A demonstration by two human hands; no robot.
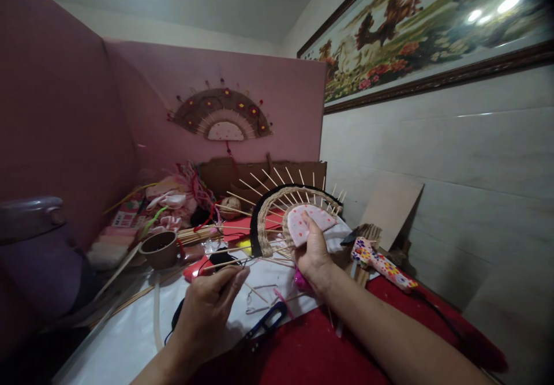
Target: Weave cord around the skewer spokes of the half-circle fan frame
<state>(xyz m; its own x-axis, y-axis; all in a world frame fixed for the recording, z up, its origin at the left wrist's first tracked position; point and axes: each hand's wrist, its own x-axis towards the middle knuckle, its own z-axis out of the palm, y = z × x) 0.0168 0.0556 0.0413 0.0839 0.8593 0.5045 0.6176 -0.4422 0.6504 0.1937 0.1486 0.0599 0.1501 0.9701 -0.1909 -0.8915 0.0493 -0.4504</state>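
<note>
A half-made fan of thin sticks (pixel 270 223) is held up in front of me, woven with a tan cord band and a black yarn band (pixel 254 223) along its outer curve. My right hand (pixel 315 258) is closed on its base, thumb over the white half-round fabric piece (pixel 298 223) with orange-red dots; the fingers behind are hidden. At the fan's lower left end, my left hand (pixel 210 307) pinches the black yarn beside the lowest sticks. Bare stick ends poke out past the black band.
Blue-handled snips (pixel 266 322) lie below the fan. A flower-patterned glue gun (pixel 385 265) rests at right with its cord trailing. A brown pot (pixel 159 250), twine ball (pixel 230 207) and piled fabric (pixel 168 197) sit at left. A finished fan (pixel 225 111) hangs on the pink panel.
</note>
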